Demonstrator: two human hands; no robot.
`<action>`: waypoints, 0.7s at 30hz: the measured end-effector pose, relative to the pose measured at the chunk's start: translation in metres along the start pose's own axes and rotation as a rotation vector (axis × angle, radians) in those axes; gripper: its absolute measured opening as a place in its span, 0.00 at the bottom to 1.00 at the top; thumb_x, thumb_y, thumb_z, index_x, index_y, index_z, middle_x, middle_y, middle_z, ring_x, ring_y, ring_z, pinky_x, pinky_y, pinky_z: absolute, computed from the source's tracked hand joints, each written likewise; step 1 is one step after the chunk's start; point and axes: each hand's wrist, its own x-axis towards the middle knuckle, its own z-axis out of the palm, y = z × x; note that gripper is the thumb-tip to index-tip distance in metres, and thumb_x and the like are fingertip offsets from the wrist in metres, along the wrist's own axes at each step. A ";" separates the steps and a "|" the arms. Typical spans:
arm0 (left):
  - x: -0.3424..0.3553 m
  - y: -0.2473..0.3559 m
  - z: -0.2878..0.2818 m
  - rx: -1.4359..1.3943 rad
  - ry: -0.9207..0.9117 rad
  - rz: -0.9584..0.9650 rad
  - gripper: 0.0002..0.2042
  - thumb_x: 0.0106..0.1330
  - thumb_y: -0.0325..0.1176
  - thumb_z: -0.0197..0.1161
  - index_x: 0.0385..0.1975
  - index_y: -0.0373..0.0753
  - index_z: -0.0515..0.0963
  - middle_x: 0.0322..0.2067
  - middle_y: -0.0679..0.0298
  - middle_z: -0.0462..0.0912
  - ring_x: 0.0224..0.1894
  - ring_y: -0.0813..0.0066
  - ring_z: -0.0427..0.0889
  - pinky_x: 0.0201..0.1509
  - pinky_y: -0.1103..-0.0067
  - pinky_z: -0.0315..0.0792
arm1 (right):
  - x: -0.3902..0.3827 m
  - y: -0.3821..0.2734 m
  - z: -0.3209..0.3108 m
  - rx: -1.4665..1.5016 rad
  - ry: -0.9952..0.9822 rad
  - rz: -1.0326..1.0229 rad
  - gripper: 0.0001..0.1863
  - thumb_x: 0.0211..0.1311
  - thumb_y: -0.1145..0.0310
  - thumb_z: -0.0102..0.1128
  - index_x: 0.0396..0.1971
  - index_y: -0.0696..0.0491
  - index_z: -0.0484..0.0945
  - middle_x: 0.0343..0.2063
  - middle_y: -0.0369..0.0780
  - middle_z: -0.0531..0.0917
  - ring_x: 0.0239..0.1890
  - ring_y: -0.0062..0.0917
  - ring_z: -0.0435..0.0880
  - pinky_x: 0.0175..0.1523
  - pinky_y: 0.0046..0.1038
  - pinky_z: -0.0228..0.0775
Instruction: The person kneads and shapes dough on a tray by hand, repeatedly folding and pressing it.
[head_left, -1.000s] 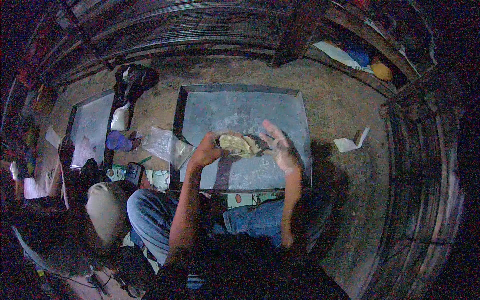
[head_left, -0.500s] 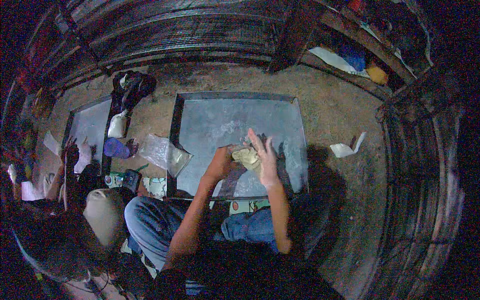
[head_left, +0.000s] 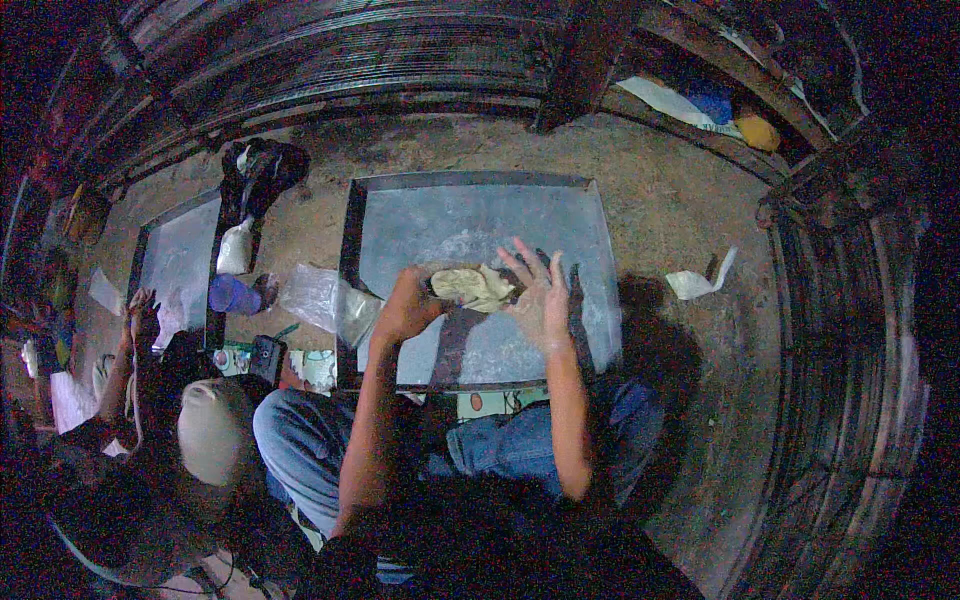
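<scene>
Head view: my left hand (head_left: 405, 305) grips the pale dough (head_left: 468, 287) by its left end over the grey tray (head_left: 550, 215), fingers curled; my right hand (head_left: 541, 308), fingers spread wide, holds nothing beside it.

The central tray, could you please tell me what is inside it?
Whitish smears mark its base; pale dough, the left hand and the right hand hide what lies beneath.

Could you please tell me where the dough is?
In the head view, the dough is near the centre, over the large tray, between the left hand and right hand.
</scene>
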 end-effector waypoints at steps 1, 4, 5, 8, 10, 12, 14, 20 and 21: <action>0.002 -0.004 0.008 -0.059 -0.022 -0.008 0.22 0.49 0.21 0.63 0.49 0.35 0.77 0.44 0.60 0.82 0.45 0.74 0.80 0.52 0.76 0.72 | 0.003 0.006 0.001 -0.046 -0.028 -0.010 0.39 0.65 0.35 0.31 0.65 0.50 0.58 0.63 0.45 0.64 0.60 0.40 0.69 0.61 0.53 0.57; -0.001 -0.014 0.015 -0.285 -0.139 -0.022 0.23 0.52 0.25 0.63 0.52 0.35 0.75 0.46 0.61 0.81 0.48 0.75 0.77 0.55 0.76 0.69 | 0.002 0.019 0.001 -0.120 -0.073 0.000 0.30 0.65 0.48 0.46 0.58 0.56 0.66 0.53 0.46 0.74 0.50 0.37 0.77 0.49 0.43 0.74; -0.002 -0.015 0.015 -0.363 -0.189 -0.018 0.24 0.53 0.26 0.63 0.53 0.35 0.74 0.46 0.61 0.80 0.49 0.74 0.77 0.56 0.76 0.69 | 0.001 0.022 -0.002 -0.254 -0.028 -0.007 0.29 0.64 0.50 0.48 0.57 0.56 0.68 0.52 0.46 0.75 0.48 0.36 0.78 0.47 0.41 0.75; -0.001 -0.010 0.009 -0.330 -0.238 -0.148 0.25 0.58 0.33 0.63 0.57 0.37 0.71 0.48 0.62 0.80 0.50 0.75 0.75 0.57 0.76 0.68 | -0.003 0.018 -0.013 -0.464 0.032 0.023 0.24 0.62 0.58 0.54 0.53 0.57 0.71 0.48 0.44 0.78 0.44 0.35 0.81 0.41 0.38 0.79; -0.004 0.005 0.004 -0.189 -0.200 -0.220 0.25 0.59 0.32 0.64 0.57 0.37 0.70 0.47 0.62 0.80 0.48 0.75 0.76 0.54 0.77 0.69 | -0.003 0.013 -0.017 -0.457 0.024 0.044 0.21 0.60 0.62 0.59 0.51 0.57 0.74 0.46 0.44 0.79 0.41 0.34 0.83 0.36 0.36 0.82; -0.013 0.033 -0.001 -0.076 -0.110 -0.267 0.24 0.58 0.29 0.65 0.56 0.35 0.71 0.46 0.62 0.81 0.46 0.76 0.78 0.52 0.79 0.71 | -0.005 0.010 -0.014 -0.403 -0.004 0.061 0.21 0.59 0.66 0.59 0.51 0.58 0.74 0.47 0.44 0.79 0.42 0.34 0.82 0.39 0.35 0.82; -0.008 0.001 0.001 -0.261 -0.083 -0.195 0.24 0.56 0.24 0.66 0.55 0.33 0.72 0.44 0.61 0.82 0.44 0.77 0.79 0.50 0.80 0.72 | -0.004 0.003 -0.013 -0.317 -0.019 0.132 0.20 0.58 0.72 0.57 0.51 0.60 0.74 0.48 0.45 0.79 0.45 0.35 0.81 0.43 0.36 0.81; -0.005 -0.027 -0.010 -0.345 -0.097 -0.046 0.22 0.54 0.18 0.62 0.52 0.33 0.75 0.45 0.60 0.81 0.46 0.76 0.79 0.52 0.79 0.72 | -0.008 -0.007 -0.025 -0.255 0.018 0.069 0.16 0.52 0.79 0.59 0.43 0.64 0.77 0.44 0.49 0.80 0.42 0.37 0.82 0.43 0.37 0.81; -0.006 -0.025 -0.012 -0.341 -0.135 -0.054 0.21 0.55 0.18 0.61 0.51 0.32 0.75 0.45 0.60 0.81 0.47 0.76 0.79 0.53 0.80 0.72 | -0.011 -0.011 -0.022 -0.167 -0.007 0.049 0.15 0.52 0.80 0.59 0.42 0.65 0.77 0.42 0.50 0.80 0.42 0.37 0.82 0.43 0.37 0.81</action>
